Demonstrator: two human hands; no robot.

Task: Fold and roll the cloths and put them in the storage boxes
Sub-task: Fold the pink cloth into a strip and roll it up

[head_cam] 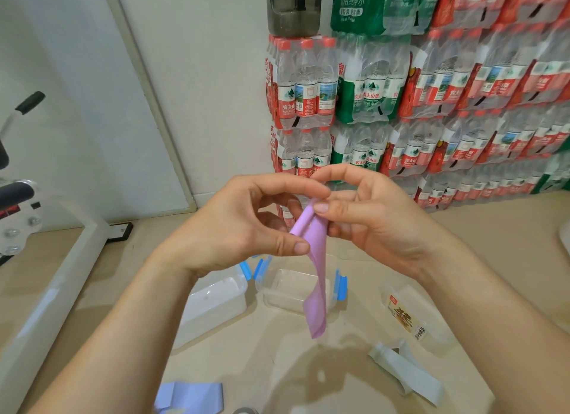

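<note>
Both hands, left hand [243, 225] and right hand [370, 219], raised, pinch the purple cloth [314, 268].

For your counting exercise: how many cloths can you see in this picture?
3. A purple cloth held up by both hands, a blue cloth at the bottom edge, a grey cloth lower right. Others may lie out of view.

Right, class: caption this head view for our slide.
Both hands pinch a folded purple cloth above an open storage box.
</note>
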